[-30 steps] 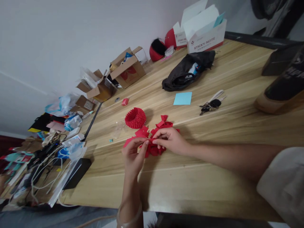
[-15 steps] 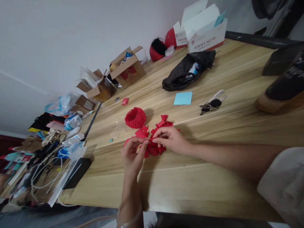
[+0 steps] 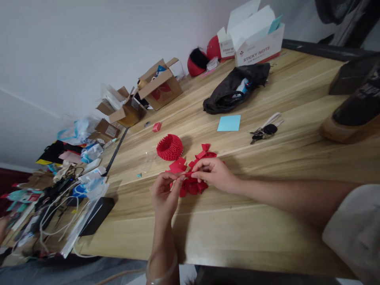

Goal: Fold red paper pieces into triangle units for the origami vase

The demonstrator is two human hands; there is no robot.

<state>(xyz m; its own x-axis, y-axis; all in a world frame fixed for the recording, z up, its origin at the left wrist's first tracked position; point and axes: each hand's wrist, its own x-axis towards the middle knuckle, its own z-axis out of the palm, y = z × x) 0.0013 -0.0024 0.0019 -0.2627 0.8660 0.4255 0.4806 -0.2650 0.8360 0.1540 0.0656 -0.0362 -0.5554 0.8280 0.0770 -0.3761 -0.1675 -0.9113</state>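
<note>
Behind a broad, flat, pale yellow-brown wood-grain surface (image 3: 237,233) stands a plain, smooth, grey-white wall (image 3: 103,47), crossed by a thin pale line (image 3: 29,103) to the surface's left. A narrow, straight black strip (image 3: 117,152) runs along the surface's left side, and a thicker, dark straight bar (image 3: 311,49) borders its far right edge. Grey-blue cloth (image 3: 59,273) lies below its near left edge. Soft, dim light leaves a faint sheen near the surface's front edge.

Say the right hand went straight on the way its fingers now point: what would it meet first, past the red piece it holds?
Most likely the left hand: the right hand points across at it, with the small red piece between them. Depth is hard to judge here.
</note>
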